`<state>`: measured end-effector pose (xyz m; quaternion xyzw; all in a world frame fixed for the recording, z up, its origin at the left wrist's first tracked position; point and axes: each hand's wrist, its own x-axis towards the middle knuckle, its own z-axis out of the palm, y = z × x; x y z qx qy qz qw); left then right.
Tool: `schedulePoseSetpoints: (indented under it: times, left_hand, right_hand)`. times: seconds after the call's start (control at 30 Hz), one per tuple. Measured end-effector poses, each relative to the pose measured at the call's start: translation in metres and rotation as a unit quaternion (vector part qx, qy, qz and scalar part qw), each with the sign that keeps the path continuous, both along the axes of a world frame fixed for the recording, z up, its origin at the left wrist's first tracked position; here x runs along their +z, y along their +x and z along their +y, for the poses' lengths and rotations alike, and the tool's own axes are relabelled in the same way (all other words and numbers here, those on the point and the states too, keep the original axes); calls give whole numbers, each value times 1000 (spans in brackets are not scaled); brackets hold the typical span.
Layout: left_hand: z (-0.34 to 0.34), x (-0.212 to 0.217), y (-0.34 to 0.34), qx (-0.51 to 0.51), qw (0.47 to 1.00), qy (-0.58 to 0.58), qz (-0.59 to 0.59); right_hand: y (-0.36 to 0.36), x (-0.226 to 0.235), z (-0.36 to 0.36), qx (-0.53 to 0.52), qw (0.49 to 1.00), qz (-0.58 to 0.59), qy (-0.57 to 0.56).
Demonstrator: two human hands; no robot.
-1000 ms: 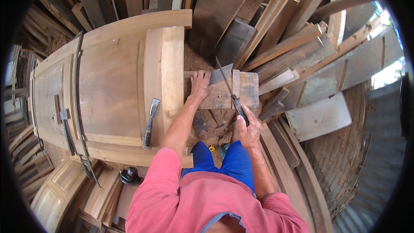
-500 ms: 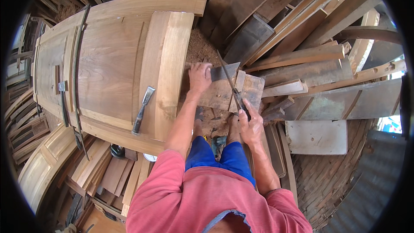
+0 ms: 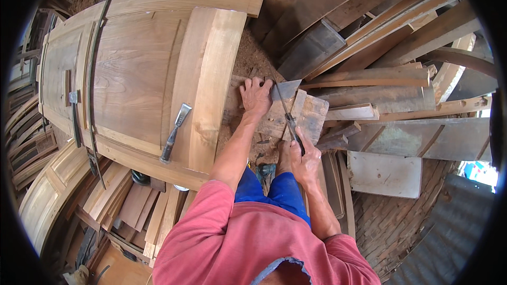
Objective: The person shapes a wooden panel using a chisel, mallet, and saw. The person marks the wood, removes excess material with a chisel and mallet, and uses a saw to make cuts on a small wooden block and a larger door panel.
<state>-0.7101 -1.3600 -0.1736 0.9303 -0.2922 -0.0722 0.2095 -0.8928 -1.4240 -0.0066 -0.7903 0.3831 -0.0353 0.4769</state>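
In the head view, our right hand (image 3: 305, 159) is closed around the black handle of a long, thin tool (image 3: 290, 122). From that hand the tool slants away and to the left, its far end close beside the fingers of our left hand (image 3: 256, 98).

The left hand lies palm down with bent fingers on the low wooden counter (image 3: 317, 116); we cannot tell whether it grips anything. Just to its right is a flat grey piece (image 3: 289, 89), with the tool running along its left side. We cannot tell if the two touch. A wooden strip (image 3: 297, 106) crosses the counter beyond the right hand.

Left of the left hand we see a wide panelled door (image 3: 134, 74) with a loose plank (image 3: 211, 89) on it, and a chisel (image 3: 176, 133) lying beside the plank. Right of the right hand stands a white board (image 3: 385, 173), and beyond it a pile of timber (image 3: 380, 77).
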Motion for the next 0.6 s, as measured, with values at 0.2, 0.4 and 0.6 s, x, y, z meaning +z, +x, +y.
schedulePoseSetpoints:
  times: [0.2, 0.4, 0.6]
  left_hand:
    - [-11, -1, 0, 22, 1000, -9, 5]
    - [-8, -1, -4, 57, 998, 18, 14]
    - [-23, 4, -1, 46, 999, 11, 2]
  right_hand:
    - [30, -1, -2, -5, 1000, 13, -14]
    - [12, 24, -11, 7, 999, 36, 18]
    - [62, -37, -34, 30, 998, 2, -60]
